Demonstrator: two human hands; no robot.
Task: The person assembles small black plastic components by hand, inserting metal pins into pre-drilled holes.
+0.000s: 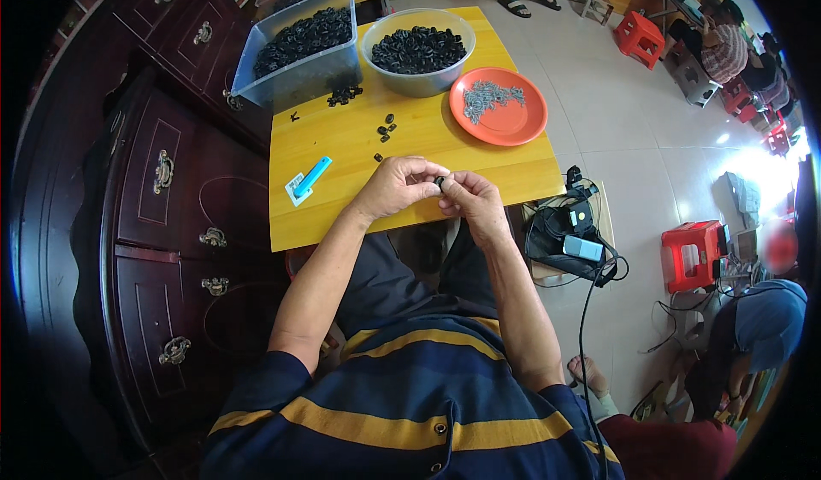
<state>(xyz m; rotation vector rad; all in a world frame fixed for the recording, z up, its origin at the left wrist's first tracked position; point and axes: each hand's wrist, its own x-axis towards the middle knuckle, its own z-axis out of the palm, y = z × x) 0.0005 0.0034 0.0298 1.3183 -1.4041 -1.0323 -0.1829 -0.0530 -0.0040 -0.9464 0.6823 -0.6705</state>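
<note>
Over the front edge of the yellow table (342, 151), my hands meet around a small black plastic part (440, 182). Thumb and fingers of my left hand (402, 185) pinch it from one side. On the other side my right hand (473, 201) has its fingertips closed on the same part. Its exact kind cannot be made out, as fingers cover most of it. Just beyond my hands lie a few loose black oval parts (383, 129). To the left a light-blue-handled tool (312, 177) rests on a small white card (295, 191).
A clear bin (295, 95) and a round translucent bowl (416, 82) hold many black parts. An orange plate (522, 129) carries small grey metal pieces (489, 97). Dark wooden drawers (205, 163) stand close on the left; cables and a device (583, 248) sit at the right.
</note>
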